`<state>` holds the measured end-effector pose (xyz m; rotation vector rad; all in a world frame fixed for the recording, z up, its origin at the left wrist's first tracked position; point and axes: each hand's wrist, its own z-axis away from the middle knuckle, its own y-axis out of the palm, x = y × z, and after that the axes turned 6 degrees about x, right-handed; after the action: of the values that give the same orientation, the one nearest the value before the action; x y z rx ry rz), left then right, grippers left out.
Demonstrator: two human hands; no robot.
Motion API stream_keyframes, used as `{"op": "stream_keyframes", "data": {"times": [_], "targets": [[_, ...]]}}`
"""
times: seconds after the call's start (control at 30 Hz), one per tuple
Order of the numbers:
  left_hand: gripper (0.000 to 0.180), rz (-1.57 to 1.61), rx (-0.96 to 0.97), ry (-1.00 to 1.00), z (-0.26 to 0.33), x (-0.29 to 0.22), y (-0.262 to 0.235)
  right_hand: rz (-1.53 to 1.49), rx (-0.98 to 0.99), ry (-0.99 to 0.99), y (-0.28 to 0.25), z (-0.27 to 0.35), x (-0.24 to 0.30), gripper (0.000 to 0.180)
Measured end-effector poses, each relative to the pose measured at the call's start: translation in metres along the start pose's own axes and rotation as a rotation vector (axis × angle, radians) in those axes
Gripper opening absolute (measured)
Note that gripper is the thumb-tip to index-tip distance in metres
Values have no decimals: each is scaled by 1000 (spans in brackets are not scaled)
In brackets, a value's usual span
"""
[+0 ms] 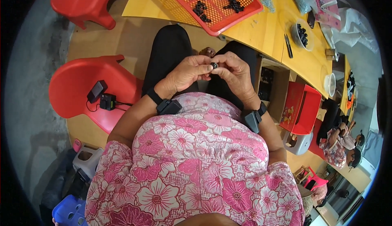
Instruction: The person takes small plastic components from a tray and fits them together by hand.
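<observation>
While both hands meet just above the centre of the frame, over the lap, the left hand (188,71) and right hand (233,71) pinch one small black ring (214,65) between their fingertips, each grasping a side of it. Black wrist devices (168,106) sit on both forearms below the hands. Above, at the top centre, a red mesh tray (241,15) on the yellow wooden table (265,30) holds many more black rings. To the upper right stands a small bowl (295,36) of the same pieces. At left centre, a red plastic stool (77,87) carries a small black charger (107,101) and cable.
</observation>
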<state>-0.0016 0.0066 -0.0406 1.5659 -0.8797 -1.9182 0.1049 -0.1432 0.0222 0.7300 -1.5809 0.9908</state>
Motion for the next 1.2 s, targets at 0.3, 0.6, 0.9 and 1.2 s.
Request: {"op": "stream_keyframes", "data": {"times": [0.3, 0.6, 0.9, 1.2], "targets": [[17, -80, 0, 78, -3, 2, -26, 406, -13, -95, -30, -44, 18, 13], [17, -8, -12, 51, -10, 0, -31, 865, -25, -142, -72, -131, 4, 10], [18, 47, -11, 84, -8, 5, -36, 1097, 472, 93, -53, -184, -19, 24], [18, 24, -50, 39, -7, 3, -38, 1169, 550, -7, -49, -187, -20, 16]]}}
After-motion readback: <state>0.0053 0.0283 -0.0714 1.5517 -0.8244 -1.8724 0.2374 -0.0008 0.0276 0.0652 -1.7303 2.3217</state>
